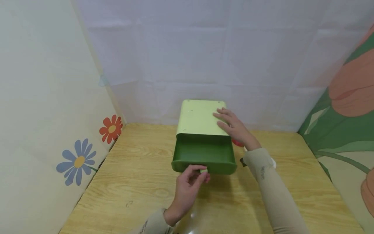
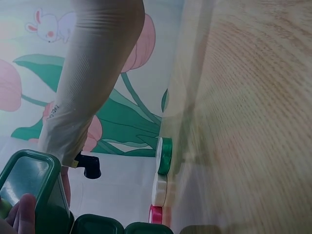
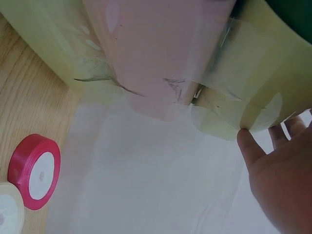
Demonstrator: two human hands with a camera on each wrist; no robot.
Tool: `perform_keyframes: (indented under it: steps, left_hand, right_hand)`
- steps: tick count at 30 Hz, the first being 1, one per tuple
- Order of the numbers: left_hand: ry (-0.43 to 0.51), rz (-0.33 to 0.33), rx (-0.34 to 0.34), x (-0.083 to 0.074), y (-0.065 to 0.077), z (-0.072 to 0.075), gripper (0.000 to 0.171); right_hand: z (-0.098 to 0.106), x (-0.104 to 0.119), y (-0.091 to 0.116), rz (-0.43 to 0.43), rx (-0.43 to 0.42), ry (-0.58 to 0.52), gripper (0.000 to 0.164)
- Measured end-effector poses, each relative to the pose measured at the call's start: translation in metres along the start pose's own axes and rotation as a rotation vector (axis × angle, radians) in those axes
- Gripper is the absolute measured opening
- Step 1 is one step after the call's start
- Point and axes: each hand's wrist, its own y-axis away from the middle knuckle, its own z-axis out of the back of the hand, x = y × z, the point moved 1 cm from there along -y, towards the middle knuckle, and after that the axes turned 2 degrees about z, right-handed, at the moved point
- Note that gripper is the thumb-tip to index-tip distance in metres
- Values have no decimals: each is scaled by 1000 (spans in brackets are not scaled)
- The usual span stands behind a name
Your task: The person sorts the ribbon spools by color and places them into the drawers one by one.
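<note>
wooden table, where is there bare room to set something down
The table is bare between the drawer unit and left wall, and between the right sleeve and right wall. Crowded: at the unit's right, where ribbon spools stand.

The cabinet is pale yellow-green with a pink section, its drawer deep green, the knob light green. Of the ribbon rolls, one is pinkish red, one cream, one glossy green. The table has a yellowish wood grain; the sheet is plain pale lilac-white. One cream wall bears a blue flower and a red flower, both yellow-centred; opposite are pink tulips among green leaves. Dark lettering marks the beige sleeves.
</note>
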Motion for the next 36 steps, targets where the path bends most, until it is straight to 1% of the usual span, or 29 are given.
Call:
perform_keyframes:
  steps: [6, 15, 19, 22, 26, 29, 30, 33, 36]
  left_hand:
    - [16, -11, 19, 0, 4, 0, 14]
    - [24, -5, 27, 2, 6, 0, 14]
    - [33, 2, 20, 3, 7, 0, 15]
    - [32, -3, 15, 3, 8, 1, 15]
    - [29, -3, 21, 2, 8, 2, 15]
    - [30, 3, 29, 2, 8, 3, 14]
    - [29, -11, 33, 2, 8, 3, 14]
    - [30, -52, 35, 3, 6, 4, 14]
    - [33, -100, 36, 4, 5, 3, 15]
  right_hand:
    - [-1, -2, 1, 3, -6, 0, 50]
    - [-2, -3, 4, -9, -10, -6, 51]
    - [-3, -4, 5, -7, -11, -27, 52]
    - [-4, -6, 7, -26, -16, -78, 55]
    - [0, -18, 17, -98, -49, -150, 59]
    - [6, -33, 32, -176, -69, -179, 60]
    - [8, -39, 38, -198, -76, -184, 61]
    - [14, -57, 58, -271, -94, -150, 64]
    - [17, -74, 79, -348, -91, -69, 70]
